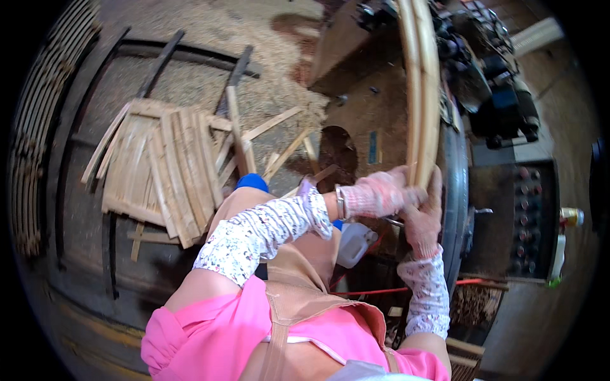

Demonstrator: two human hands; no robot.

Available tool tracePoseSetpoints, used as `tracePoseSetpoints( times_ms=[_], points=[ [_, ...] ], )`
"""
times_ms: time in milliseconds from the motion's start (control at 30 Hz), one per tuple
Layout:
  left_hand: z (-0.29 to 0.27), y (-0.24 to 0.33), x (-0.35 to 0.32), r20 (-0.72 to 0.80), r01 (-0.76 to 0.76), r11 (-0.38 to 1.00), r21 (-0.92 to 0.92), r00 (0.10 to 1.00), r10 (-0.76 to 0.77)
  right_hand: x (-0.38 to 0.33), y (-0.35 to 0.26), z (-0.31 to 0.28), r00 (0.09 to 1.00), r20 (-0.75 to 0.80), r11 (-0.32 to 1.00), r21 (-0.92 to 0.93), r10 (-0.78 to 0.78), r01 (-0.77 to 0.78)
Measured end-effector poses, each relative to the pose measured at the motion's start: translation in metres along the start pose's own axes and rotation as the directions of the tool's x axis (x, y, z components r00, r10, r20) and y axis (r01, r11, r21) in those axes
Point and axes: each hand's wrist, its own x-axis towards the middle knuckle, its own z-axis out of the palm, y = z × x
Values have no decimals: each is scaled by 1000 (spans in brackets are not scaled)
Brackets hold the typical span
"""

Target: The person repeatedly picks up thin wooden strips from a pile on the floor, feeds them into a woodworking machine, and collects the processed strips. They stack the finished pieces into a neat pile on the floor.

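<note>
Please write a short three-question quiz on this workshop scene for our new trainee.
1. True or false: both gloved hands, the left hand and the right hand, grip the long wooden strips.
2. The pile of flat wooden slats lies on the person's: A) left, B) right?
3. What colour is the person's shirt?

Key: 1 true; 2 A; 3 pink.

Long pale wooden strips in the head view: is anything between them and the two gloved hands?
Nothing. In the head view the left hand and right hand both close directly on the lower end of the wooden strips, glove fabric against wood.
</note>
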Motion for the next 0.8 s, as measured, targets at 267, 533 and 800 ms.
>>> tracePoseSetpoints(
  times_ms=[267,533,800],
  points=[
    [0,-111,-20,-267,71,993,96,963,-43,-166,80,-246,903,-375,756,-522,212,-395],
    [-147,-318,-261,-856,591,762,-265,220,-469,57,136,-239,854,-405,641,-759,-327,-115],
    [-166,-373,-437,-744,793,175,-584,-437,-505,148,150,-236,911,-389,707,-682,-133,-188]
  ],
)
